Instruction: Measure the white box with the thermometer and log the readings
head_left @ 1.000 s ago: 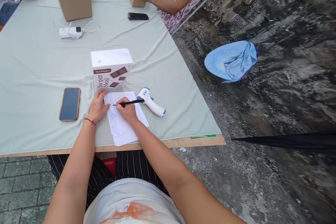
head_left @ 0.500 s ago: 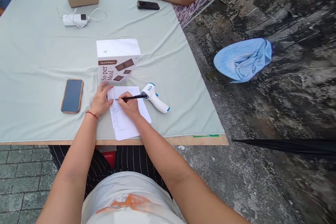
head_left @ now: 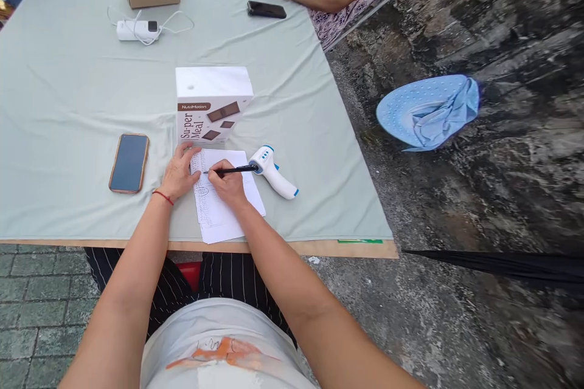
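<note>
- Paper (head_left: 219, 219) is lying on the table (head_left: 68, 134) before the person, taking 12 o'clock as straight ahead; small, dense writing is filling its 9 o'clock side, with a loop-shaped mark among the lines.
- Progress is looking partial: rows are already covering that side, while the 3 o'clock part is appearing mostly bare; how much is remaining to be written is not showing.
- Right hand (head_left: 227, 182) is pinching a pen (head_left: 237, 169), fingers closed around it above the paper; the tip is pointing to 9 o'clock, at the rows, but whether it is touching is unclear.
- Left hand (head_left: 179, 175) is resting loosely spread, gripping nothing, its thumb lying at the paper's 9 o'clock edge; most of the paper is extending toward 3 o'clock from those fingers.
- Around the paper, a box (head_left: 213, 82) is standing at 12 o'clock, a thermometer (head_left: 278, 182) is lying at 2, and a phone (head_left: 129, 163) between 9 and 10.
</note>
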{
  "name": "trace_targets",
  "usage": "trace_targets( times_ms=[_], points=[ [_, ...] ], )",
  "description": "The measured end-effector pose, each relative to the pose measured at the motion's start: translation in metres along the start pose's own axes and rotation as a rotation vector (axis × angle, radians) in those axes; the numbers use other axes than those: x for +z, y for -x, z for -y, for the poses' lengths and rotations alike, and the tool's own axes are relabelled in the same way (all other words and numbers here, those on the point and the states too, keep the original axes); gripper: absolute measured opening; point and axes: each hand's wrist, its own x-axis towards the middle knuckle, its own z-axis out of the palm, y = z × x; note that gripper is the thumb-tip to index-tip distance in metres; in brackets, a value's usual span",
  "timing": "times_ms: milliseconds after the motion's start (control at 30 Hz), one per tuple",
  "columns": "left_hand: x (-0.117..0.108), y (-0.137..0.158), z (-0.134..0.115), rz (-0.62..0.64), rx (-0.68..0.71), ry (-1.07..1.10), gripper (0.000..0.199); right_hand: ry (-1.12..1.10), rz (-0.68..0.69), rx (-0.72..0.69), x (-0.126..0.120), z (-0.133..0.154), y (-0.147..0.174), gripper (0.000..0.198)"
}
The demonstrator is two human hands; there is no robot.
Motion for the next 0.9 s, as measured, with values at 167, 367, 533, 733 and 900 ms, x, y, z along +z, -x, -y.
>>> trace_targets(
  times_ms=[167, 367, 533, 733, 900],
  points=[
    [0.0009, -0.0002, 0.0009, -0.001, 0.007, -0.003, 0.059, -0.001, -0.009, 0.011, -0.0008, 0.0009, 0.0006, 0.010],
    [0.0001, 0.0006, -0.0010, 0.001, -0.002, 0.013, 0.059, -0.029, -0.005, 0.014, -0.0016, 0.0009, -0.0002, 0.009],
    [-0.0002, 0.0011, -0.0018, 0.011, -0.009, 0.026, 0.059, -0.040, -0.020, -0.007, -0.0013, 0.0002, -0.0004, 0.010],
    [0.0024, 0.0011, 0.0023, -0.012, 0.009, 0.035, 0.060, -0.032, -0.015, -0.006, -0.0014, -0.0003, 0.0003, 0.009],
    [0.0033, 0.0012, 0.0044, -0.014, 0.019, 0.039, 0.060, -0.044, -0.019, 0.002, -0.0017, 0.0008, 0.0005, 0.009]
  ],
)
